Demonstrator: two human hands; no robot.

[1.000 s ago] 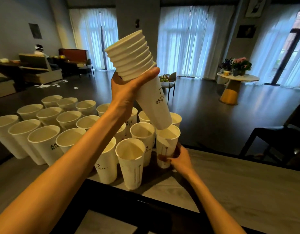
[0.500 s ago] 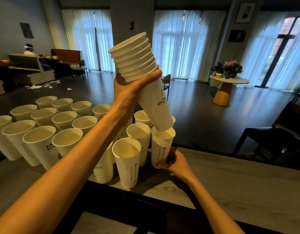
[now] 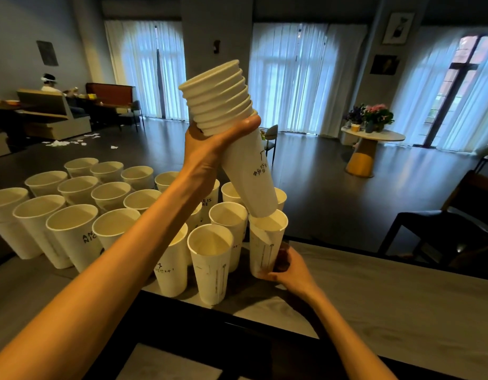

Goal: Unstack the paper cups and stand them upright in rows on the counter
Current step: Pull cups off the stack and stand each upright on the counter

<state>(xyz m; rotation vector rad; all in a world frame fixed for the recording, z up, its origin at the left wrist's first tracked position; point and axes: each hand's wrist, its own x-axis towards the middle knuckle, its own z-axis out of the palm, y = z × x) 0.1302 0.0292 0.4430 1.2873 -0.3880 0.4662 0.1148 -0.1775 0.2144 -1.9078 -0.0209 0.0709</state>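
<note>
My left hand (image 3: 210, 149) grips a tilted stack of white paper cups (image 3: 234, 138) held up above the counter, rims pointing up and left. The stack's bottom sits at the mouth of a single white cup (image 3: 266, 242) that stands on the counter. My right hand (image 3: 288, 266) holds that single cup near its base. Several white cups (image 3: 72, 215) stand upright in rows on the grey counter (image 3: 388, 297) to the left; my left forearm hides some of them.
The counter's far edge runs just behind the cups, with a dark floor beyond. A dark chair (image 3: 451, 223) stands past the counter at the right. A round table with flowers (image 3: 371, 144) and a seated person (image 3: 49, 83) are far back.
The view has shifted a little. The stack in my left hand stays raised and tilted, and my right hand's grip has moved down to the single cup's base.
</note>
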